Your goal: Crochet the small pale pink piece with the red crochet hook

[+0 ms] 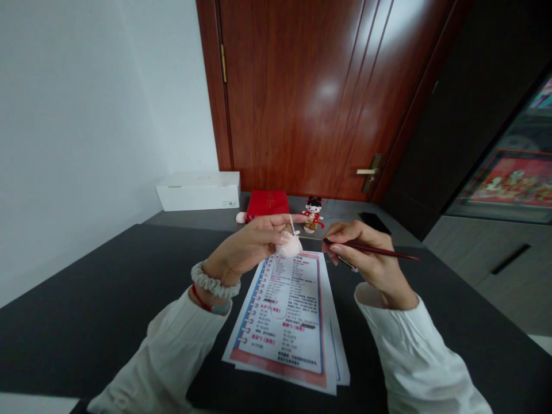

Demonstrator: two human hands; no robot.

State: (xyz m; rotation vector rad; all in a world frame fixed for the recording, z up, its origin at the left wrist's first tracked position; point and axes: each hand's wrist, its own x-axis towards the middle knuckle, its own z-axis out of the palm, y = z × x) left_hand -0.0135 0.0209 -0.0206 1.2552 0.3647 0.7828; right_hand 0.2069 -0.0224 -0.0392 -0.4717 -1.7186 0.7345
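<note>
My left hand [248, 244] pinches a small white crocheted piece [290, 246] between thumb and fingers, above the printed sheets. Its index finger points to the right, and a strand of white yarn [292, 224] runs up from the piece to that finger. To the right, my right hand [364, 250] is closed around a slim dark-red crochet hook [382, 249], whose thin end points outward to the right. A gap separates the hook from the crocheted piece. The hook's working tip is too small to make out.
Printed sheets [297, 351] lie on the black table [107, 305]. Behind stand a white box [198, 192], a red box [268, 201] and a crocheted doll [313, 215]. A dark phone-like slab [375, 221] lies at back right. A small shiny object [348, 264] sits below my right hand.
</note>
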